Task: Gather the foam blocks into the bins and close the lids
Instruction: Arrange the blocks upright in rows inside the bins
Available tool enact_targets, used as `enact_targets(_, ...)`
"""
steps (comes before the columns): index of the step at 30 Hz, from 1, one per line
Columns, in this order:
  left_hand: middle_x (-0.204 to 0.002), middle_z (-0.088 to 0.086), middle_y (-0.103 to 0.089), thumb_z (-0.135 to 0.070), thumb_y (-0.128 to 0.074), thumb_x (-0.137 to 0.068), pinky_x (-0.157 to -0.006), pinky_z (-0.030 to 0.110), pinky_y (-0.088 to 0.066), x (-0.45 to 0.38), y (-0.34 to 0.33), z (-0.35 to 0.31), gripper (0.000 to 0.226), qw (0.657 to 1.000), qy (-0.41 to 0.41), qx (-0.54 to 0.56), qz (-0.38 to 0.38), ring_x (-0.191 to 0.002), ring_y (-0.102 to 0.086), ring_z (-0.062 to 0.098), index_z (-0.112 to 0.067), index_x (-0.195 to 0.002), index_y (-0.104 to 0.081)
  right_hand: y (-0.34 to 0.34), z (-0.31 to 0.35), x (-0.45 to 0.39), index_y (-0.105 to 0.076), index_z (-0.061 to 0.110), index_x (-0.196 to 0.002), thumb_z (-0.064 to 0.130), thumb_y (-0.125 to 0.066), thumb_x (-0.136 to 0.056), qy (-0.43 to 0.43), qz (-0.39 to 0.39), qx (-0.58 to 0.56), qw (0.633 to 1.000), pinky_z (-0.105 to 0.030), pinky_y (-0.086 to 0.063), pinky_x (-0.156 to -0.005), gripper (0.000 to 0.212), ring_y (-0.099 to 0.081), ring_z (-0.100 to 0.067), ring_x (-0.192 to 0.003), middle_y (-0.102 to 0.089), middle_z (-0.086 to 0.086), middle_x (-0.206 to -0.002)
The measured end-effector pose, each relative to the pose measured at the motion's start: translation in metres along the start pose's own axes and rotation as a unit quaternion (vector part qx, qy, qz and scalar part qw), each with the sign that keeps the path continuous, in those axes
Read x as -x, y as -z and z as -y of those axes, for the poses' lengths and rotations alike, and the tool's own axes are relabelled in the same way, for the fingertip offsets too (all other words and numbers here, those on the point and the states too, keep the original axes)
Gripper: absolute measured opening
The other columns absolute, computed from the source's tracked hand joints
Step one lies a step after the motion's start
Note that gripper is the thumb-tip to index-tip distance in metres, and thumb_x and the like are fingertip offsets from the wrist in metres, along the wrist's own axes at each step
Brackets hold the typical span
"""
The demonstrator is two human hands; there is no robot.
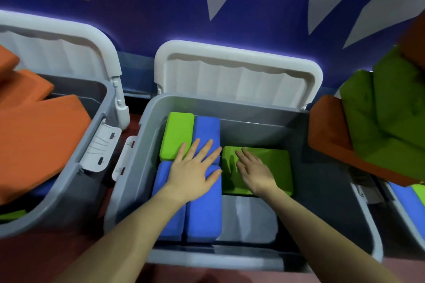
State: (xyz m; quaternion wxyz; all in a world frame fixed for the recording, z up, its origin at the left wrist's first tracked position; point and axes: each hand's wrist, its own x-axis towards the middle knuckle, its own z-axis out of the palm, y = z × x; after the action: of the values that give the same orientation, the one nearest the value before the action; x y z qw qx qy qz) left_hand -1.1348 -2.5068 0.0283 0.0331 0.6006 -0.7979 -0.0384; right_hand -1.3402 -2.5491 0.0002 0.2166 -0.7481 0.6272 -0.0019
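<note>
Head view: I see middle bin (147, 135) open, lid (236, 76) tipped back against wall so blocks can go in. Left hand (195, 172) lies flat, fingers straight, on blue blocks (204, 211) beside small green block (177, 135). Right hand (255, 172) flat on big green block (276, 167). I think both press foam down so lid can shut. Orange blocks (39, 131) stick out of left bin (69, 193).

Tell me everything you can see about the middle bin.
The middle bin is grey plastic, rectangular, with rounded corners. Its white lid stands open behind it, and a white latch hangs on its left side. Inside lie blue and green foam blocks, with part of the floor bare. The left hand and right hand rest flat on the blocks.
</note>
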Motion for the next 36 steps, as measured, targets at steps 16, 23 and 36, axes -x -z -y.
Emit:
enact_targets(16, -0.146, -0.004, -0.045, -0.054, -0.040, -0.088, -0.109, 0.051, -0.024, 0.002, -0.021, 0.011, 0.054, 0.990, 0.004, 0.022, -0.137, -0.135, -0.043, 0.025, -0.033, -0.138, -0.050, -0.047, -0.005, -0.065, -0.009, 0.038, -0.153, 0.050, -0.023, -0.101, 0.072, 0.026, 0.200, 0.977, -0.051, -0.003, -0.115, 0.055, -0.005, -0.031, -0.147, -0.007, 0.004, -0.162)
enact_targets(23, -0.145, -0.003, -0.046, -0.057, -0.034, -0.086, -0.108, 0.048, -0.017, 0.000, -0.017, 0.007, 0.059, 0.996, 0.020, -0.006, -0.085, -0.133, -0.045, 0.027, -0.033, -0.138, -0.049, -0.025, -0.012, -0.008, -0.015, 0.040, -0.151, 0.045, -0.031, -0.102, 0.125, 0.007, 0.206, 0.970, -0.048, -0.023, -0.104, 0.051, -0.029, -0.033, -0.136, -0.023, 0.002, -0.157)
enact_targets(36, -0.145, -0.002, -0.046, -0.058, -0.029, -0.087, -0.109, 0.048, -0.014, 0.000, -0.013, 0.003, 0.060, 0.998, 0.019, 0.007, -0.062, -0.134, -0.043, 0.029, -0.031, -0.137, -0.051, -0.025, -0.009, 0.023, -0.061, 0.021, -0.122, 0.056, -0.089, -0.043, 0.147, 0.018, 0.248, 0.957, -0.059, -0.050, -0.080, 0.091, -0.067, -0.038, -0.098, -0.066, -0.018, -0.115)
